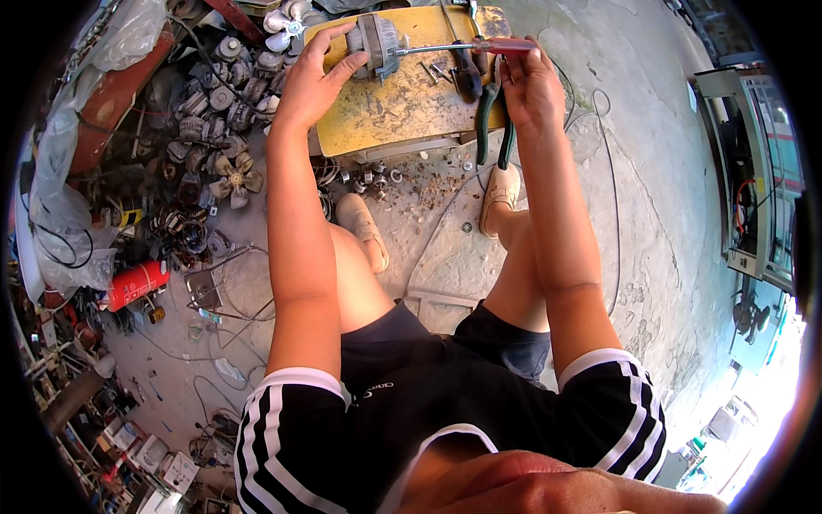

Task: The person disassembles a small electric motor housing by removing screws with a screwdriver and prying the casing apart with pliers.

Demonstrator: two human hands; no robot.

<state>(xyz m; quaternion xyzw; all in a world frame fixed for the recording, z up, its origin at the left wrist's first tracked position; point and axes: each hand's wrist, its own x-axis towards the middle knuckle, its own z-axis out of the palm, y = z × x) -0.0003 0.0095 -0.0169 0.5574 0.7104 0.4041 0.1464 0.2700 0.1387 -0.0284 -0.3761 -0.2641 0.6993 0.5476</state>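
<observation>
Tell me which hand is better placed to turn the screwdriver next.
Right, most likely: the right hand holds the screwdriver by its red handle, with the shaft reaching the motor's right side. The left hand is at the motor's opposite side, seemingly steadying it.

My left fingers (pixel 346 68) steady a metal motor (pixel 375 43) on the yellow table (pixel 360 120); my right fingers (pixel 533 62) grip a red-handled screwdriver (pixel 501 45), its shaft reaching the motor's right side. Green-handled pliers (pixel 485 120) overhang the near edge, and small motors (pixel 205 107) lie heaped to my left.
</observation>
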